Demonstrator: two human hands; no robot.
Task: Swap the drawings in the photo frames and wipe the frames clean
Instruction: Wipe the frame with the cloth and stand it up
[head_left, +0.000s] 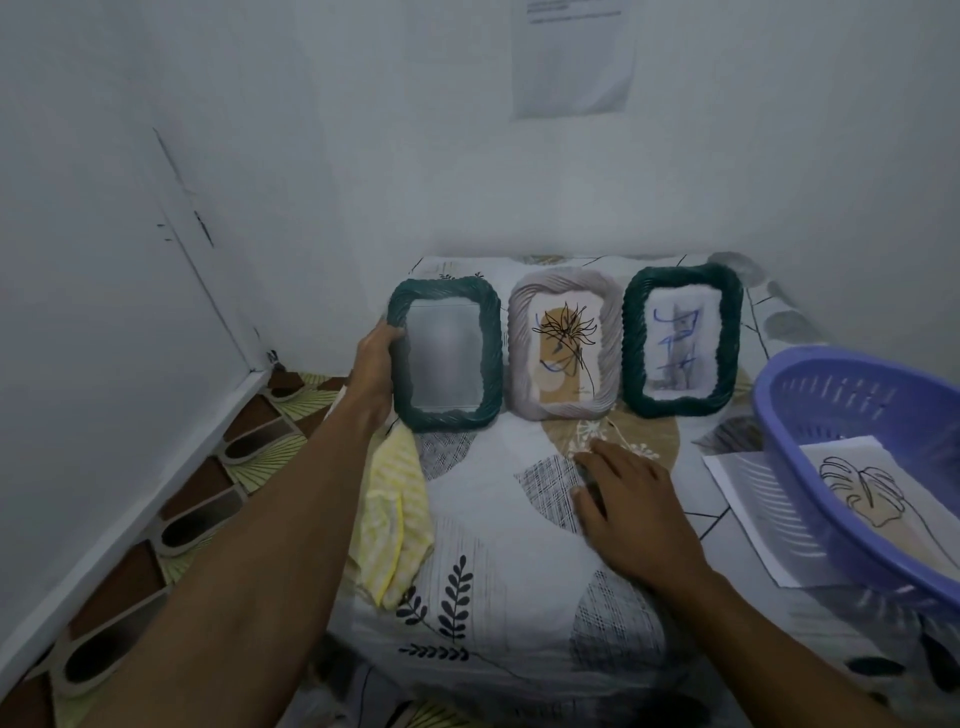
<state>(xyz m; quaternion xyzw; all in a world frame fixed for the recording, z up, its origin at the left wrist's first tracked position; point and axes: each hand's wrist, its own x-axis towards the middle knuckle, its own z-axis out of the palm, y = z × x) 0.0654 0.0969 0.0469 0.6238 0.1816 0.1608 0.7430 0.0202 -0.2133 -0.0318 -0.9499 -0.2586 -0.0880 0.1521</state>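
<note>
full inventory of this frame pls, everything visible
left frame: 1, dark green, row's left end, no drawing visible
middle frame: 1, grey, row's centre, flower drawing inside
right frame: 1, dark green, row's right end, blue scribbled drawing inside
cloth: 1, yellow, on cover below left frame
basket: 1, purple, right edge
leaf drawing: 1, white, in basket
paper: 1, white, partly under basket
wall sheet: 1, white, top
cover: 1, leaf-patterned, under everything
floor: patterned tiles, left
left hand: grips left frame's edge
right hand: flat on cover
</note>
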